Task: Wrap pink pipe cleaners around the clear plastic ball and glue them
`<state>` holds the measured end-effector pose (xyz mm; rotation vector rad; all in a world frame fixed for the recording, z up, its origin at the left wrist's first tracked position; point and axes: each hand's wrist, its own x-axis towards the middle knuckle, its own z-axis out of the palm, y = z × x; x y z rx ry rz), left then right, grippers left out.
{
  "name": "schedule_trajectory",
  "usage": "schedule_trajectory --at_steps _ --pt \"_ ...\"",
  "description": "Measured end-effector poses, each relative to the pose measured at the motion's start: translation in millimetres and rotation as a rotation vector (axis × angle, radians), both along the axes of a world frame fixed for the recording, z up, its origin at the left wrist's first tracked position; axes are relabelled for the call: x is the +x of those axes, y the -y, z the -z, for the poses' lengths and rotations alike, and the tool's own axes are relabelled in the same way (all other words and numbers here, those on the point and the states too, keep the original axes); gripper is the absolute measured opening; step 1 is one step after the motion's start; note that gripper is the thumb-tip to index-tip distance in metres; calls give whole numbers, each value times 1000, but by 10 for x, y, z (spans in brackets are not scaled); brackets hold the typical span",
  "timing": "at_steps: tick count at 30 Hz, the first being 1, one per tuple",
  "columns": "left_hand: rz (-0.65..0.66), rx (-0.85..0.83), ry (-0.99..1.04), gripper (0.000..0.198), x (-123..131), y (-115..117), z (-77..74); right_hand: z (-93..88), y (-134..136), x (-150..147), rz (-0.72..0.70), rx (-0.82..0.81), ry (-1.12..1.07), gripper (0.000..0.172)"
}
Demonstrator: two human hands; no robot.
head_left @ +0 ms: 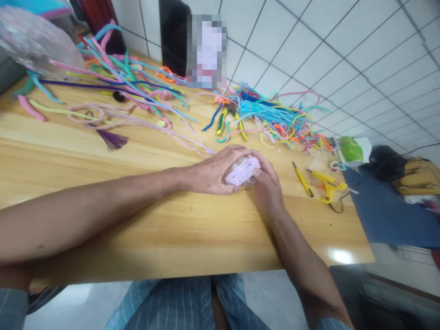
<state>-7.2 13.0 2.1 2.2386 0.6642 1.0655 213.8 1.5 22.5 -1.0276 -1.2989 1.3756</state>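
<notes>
Both hands are closed around a small lilac bundle in clear plastic (243, 171) just above the wooden table; what it is made of I cannot make out. My left hand (215, 172) wraps its left side, fingers over the far edge and thumb along the near edge. From the right, my right hand (269, 183) grips it, with the thumb pressed on its top right. Pale pink fuzzy cords (175, 133) run over the table toward the back of my left hand, where their ends are hidden.
Colourful pipe cleaners (130, 87) spread at the back left, and a blue bundle of them (264, 112) lies behind my hands beside yellow-handled pliers (222, 121). To the right are a yellow cutter knife (303, 179) and a yellow glue gun (328, 185). A purple tassel (112, 139) lies left.
</notes>
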Motion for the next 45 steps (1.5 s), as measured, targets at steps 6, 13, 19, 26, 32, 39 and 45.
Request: schedule_trajectory --at_steps 6,13,19,26,32,39,45 --pt "28 58 17 86 -24 10 52 41 -26 49 -33 22 24 55" --pt "-9 85 30 100 -20 15 97 30 1 60 -78 168 114 58" --pt "-18 71 63 78 -13 33 91 22 24 41 -104 257 188 55" --pt "-14 94 53 78 -16 37 89 35 33 36 -104 269 201 57" --pt "-13 100 40 79 -24 44 82 49 47 25 -102 245 174 60" --pt "-21 95 87 75 5 35 88 56 66 -5 -80 192 122 58" --pt "-56 72 113 75 17 58 36 60 87 -21 -64 219 177 59"
